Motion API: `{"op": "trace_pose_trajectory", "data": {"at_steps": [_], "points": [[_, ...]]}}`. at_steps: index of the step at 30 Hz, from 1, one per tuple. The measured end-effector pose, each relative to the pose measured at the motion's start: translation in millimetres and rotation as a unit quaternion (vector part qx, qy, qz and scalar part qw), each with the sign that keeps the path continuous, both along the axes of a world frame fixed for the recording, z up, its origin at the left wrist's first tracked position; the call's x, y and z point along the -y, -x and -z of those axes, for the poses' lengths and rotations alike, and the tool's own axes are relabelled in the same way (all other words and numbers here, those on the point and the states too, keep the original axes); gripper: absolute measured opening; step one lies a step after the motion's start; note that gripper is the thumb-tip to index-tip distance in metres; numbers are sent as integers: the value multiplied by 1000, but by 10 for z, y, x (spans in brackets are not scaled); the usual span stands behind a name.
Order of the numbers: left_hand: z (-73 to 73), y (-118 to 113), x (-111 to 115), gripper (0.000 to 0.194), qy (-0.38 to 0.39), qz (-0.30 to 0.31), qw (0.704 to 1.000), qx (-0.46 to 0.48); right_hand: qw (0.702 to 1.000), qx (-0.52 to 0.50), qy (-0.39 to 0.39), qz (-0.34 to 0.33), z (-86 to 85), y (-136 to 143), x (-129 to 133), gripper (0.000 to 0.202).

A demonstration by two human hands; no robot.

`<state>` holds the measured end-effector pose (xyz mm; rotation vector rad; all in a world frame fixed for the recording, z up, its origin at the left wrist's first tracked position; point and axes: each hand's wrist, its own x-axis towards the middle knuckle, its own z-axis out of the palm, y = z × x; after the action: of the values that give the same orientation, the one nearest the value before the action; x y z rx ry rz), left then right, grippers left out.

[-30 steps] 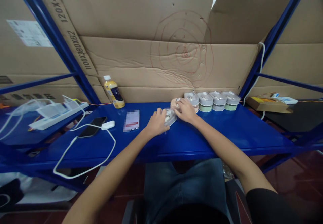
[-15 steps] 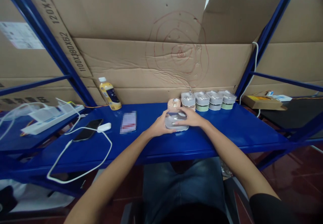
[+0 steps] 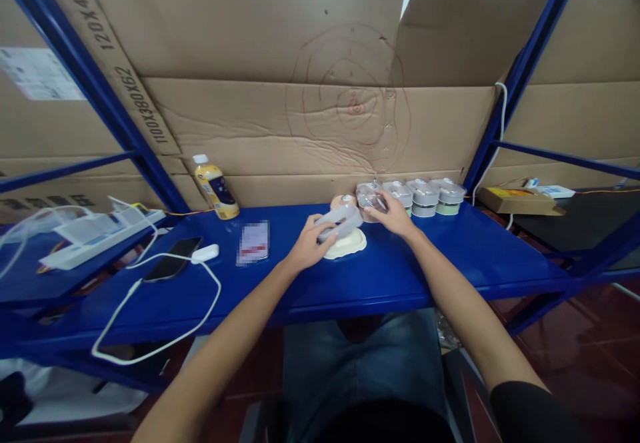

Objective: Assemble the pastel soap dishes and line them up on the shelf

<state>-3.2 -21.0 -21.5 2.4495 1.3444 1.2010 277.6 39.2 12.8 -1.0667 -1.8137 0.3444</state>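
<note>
From where I stand, the two hands are apart over the blue metal shelf. The left hand has its fingers and thumb closed on a translucent, rounded plastic piece, hollow and tilted, held just above a cream-coloured flat patch of soft-looking stuff with a wavy edge that lies on the shelf. The right hand is at a clear-topped, rounded plastic container — whether it grips or only touches, I cannot tell.

Beside that container, partly hidden behind the translucent piece, is a peach-coloured rounded tub. On the other side stands a close row of clear-topped containers, one with a pale green base at the far end. Farther to the left are a phone with a blurred-out screen, a yellow plastic bottle with a dark label (white cap on, leaning a little in my view) and a black phone — a white cable looping beside it.
</note>
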Motion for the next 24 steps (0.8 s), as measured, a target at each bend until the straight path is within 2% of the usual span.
{"op": "trace_pose_trajectory", "data": {"at_steps": [3, 5, 7, 9, 11, 13, 17, 24], "points": [[-12, 67, -55, 35, -36, -97, 991, 87, 1000, -7, 7, 8, -6, -22, -15, 70], [-22, 105, -61, 35, -41, -136, 984, 107, 1000, -13, 13, 9, -10, -29, -18, 69], [-28, 120, -38, 35, -22, -115, 990, 83, 1000, -11, 9, 5, -13, -23, -12, 68], [-26, 107, -1, 37, 11, -45, 998, 30, 1000, 2, -1, -17, -11, -6, 4, 69], [-15, 76, 31, 43, 40, 25, 999, -14, 997, 29, -13, -64, -3, 18, 26, 73], [2, 43, 43, 54, 56, 59, 996, -33, 990, 76, -21, -117, 13, 51, 53, 78], [33, -9, 24, 86, 74, 53, 996, -15, 969, 161, -16, -189, 69, 167, 102, 86], [54, -128, -17, 114, 142, 28, 989, 37, 948, 219, -44, -225, 78, 375, 127, 97]]}}
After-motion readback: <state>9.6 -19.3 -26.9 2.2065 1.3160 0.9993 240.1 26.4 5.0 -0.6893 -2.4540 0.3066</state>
